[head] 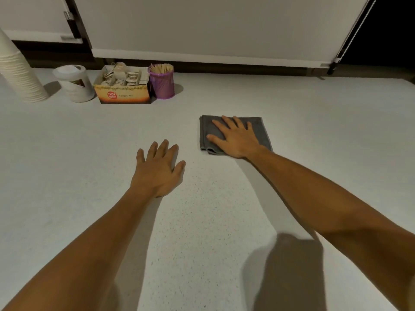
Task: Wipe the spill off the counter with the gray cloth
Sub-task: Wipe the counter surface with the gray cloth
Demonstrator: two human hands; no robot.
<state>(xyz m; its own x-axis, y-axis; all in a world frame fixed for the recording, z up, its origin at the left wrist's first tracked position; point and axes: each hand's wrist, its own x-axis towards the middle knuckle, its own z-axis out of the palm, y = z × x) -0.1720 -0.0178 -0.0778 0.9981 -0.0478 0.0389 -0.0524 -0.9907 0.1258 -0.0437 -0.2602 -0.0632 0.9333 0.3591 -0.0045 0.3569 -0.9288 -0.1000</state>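
A folded gray cloth point(260, 131) lies flat on the white speckled counter point(224, 221), right of centre. My right hand point(234, 136) rests palm down on top of it, fingers spread, pressing it to the counter without gripping it. My left hand point(158, 169) lies flat on the bare counter to the left of the cloth, fingers apart, holding nothing. I cannot make out any spill on the counter surface.
At the back left stand a stack of white paper cups point(18, 70), a white canister point(74, 83), an open box of tea bags point(123, 86) and a purple cup of wooden stirrers point(161, 81). A white blind point(213, 30) hangs behind.
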